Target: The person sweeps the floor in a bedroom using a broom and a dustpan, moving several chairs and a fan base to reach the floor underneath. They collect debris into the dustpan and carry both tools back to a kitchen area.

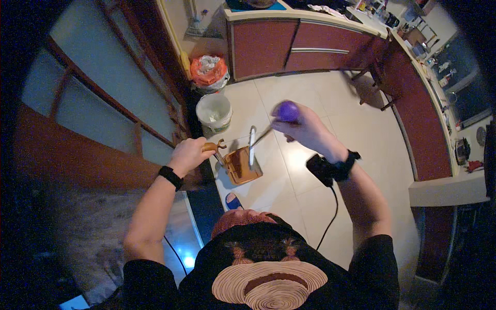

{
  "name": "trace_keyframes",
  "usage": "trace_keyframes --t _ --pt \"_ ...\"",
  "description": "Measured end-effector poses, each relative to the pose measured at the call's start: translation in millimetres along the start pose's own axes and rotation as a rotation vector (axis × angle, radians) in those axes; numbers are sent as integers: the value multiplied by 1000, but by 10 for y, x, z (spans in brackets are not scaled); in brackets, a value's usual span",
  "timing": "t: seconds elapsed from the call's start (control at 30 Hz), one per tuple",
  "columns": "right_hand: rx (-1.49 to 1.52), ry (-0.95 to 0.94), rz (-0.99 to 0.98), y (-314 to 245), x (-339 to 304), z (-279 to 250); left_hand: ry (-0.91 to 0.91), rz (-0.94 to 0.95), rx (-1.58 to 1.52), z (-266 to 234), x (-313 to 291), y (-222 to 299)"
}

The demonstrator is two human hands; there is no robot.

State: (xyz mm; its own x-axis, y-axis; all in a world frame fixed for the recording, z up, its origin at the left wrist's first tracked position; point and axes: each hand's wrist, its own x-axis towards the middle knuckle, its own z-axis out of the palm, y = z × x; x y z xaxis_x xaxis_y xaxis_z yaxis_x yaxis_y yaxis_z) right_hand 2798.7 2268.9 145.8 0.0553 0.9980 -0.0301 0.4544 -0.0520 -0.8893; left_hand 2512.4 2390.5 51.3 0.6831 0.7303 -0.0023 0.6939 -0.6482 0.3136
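Observation:
My left hand (188,154) is closed around a brown handle (210,147) with a small forked end. A thin metallic part (221,159) runs down from it toward a tan, square-edged wooden-looking piece (245,174) with a darker brown middle. My right hand (305,129), farther right and higher, grips a purple round thing (288,111); its exact kind is unclear. From below that hand a thin dark rod (264,133) slants down left to a narrow white strip (252,145). Whether these parts join is blurred.
A white bucket (214,111) and a bin with an orange bag (208,72) stand by the left door. Dark red cabinets (262,49) line the far side, with a stool (374,85) at right. A black device (320,169) with a cable hangs by my right wrist.

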Motion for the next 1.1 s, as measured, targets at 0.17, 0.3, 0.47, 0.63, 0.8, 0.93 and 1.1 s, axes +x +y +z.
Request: trace_keyframes --t 0.17,0.3,0.47,0.63,0.8,0.93,1.1 --pt "-310 -36 -336 -229 943 669 62 25 -131 -22 231 -568" --pt "-153 -145 -303 -238 1617 1216 209 -27 -260 -9 451 -1025" --pt "-130 -118 -240 -217 2039 1518 238 -63 -232 -119 553 -1214" --pt "-91 -122 -190 -229 2236 1724 330 -40 0 -205 587 -1321" --pt "-130 -116 -219 -232 2375 1882 325 -74 -455 -163 612 -1418" --pt "-144 -110 -225 -211 2401 1904 343 -7 -218 -226 637 -1422" --pt "-39 -42 -295 -112 2476 1958 283 -205 104 -310 691 -1391"
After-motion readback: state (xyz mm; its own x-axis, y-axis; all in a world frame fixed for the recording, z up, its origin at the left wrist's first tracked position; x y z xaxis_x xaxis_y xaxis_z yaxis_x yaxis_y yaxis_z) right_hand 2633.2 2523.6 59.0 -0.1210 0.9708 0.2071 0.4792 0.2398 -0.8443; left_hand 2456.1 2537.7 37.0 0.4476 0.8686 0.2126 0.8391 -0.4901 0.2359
